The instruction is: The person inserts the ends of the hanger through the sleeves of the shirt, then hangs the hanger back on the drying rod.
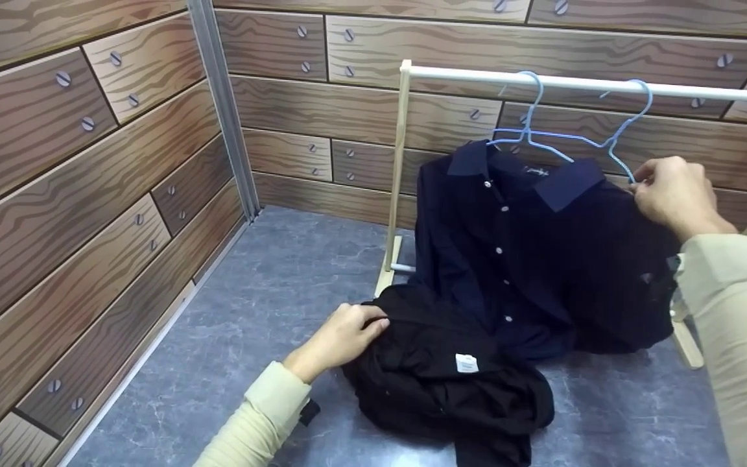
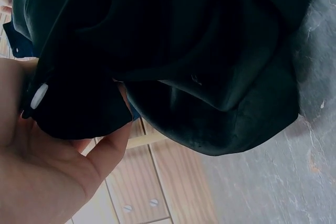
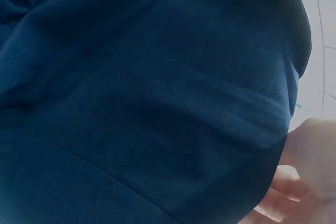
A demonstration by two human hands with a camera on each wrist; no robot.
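A navy button-up shirt (image 1: 529,259) hangs from a blue wire hanger (image 1: 529,123), whose arms run into its collar. My right hand (image 1: 675,194) pinches the shirt at its shoulder, right by the lower end of a second blue hanger (image 1: 629,123). In the right wrist view, the fingers (image 3: 283,192) reach behind the shirt's edge. My left hand (image 1: 344,334) grips a bunched black shirt (image 1: 438,389) that shows a white label. The left wrist view shows a white button (image 2: 39,96) on the black cloth, beside the thumb.
Both hangers hook over the white rail (image 1: 581,81) of a wooden-legged garment rack (image 1: 399,168). Wood-patterned walls (image 1: 120,194) stand to the left and behind. Under the rack lies a grey marbled surface (image 1: 283,272).
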